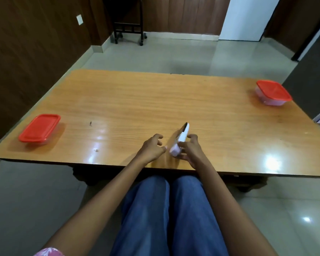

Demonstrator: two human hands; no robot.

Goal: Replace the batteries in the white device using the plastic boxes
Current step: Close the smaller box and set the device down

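Note:
The white device [181,137], long and slim like a remote, is tilted on its edge near the table's front edge. My right hand [190,150] grips its near end from the right. Just left of it hovers my left hand [151,147], fingers curled and apart, one fingertip close to the device's near end; I cannot tell if it touches. A clear plastic box with a red lid [39,130] stands shut at the table's left end. A second red-lidded box [272,92] stands shut at the far right corner.
The wooden table [155,100] has a small dark speck [90,123] left of centre and a pale crumb [96,150] near the front. My knees in blue trousers are below the front edge. Beyond the table are tiled floor and a black wheeled stand [128,28].

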